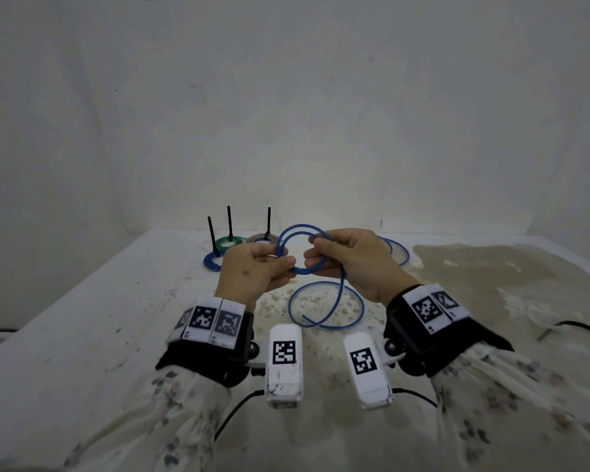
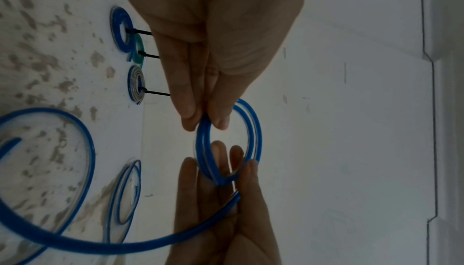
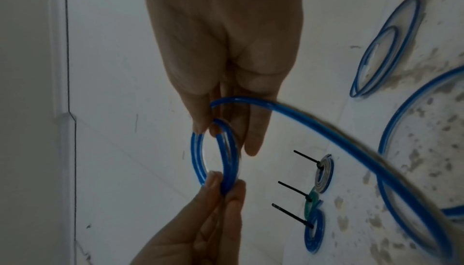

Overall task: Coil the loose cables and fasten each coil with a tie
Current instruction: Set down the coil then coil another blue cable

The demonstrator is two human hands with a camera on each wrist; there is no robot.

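Both hands hold a small coil of blue cable (image 1: 300, 226) above the table. My left hand (image 1: 286, 264) pinches its left side between thumb and fingers (image 2: 191, 114). On the opposite side my right hand (image 1: 315, 253) grips the coil, with some fingers (image 3: 253, 140) through the ring. The uncoiled tail (image 1: 290, 303) runs down from the right hand and lies in one wide loop on the table. A second loose blue cable (image 1: 406, 257) lies behind the right hand. At the back left sit a blue coil (image 1: 209, 264), a green coil (image 1: 225, 242) and a grey coil (image 1: 258, 238), each with a black tie (image 1: 230, 223) sticking up.
The white table (image 1: 82, 318) is speckled with brown stains, heavier on the right. A plain wall stands close behind its far edge. A thin black wire (image 1: 566, 324) lies near the right edge. Sensor cords trail from my wrists at the front.
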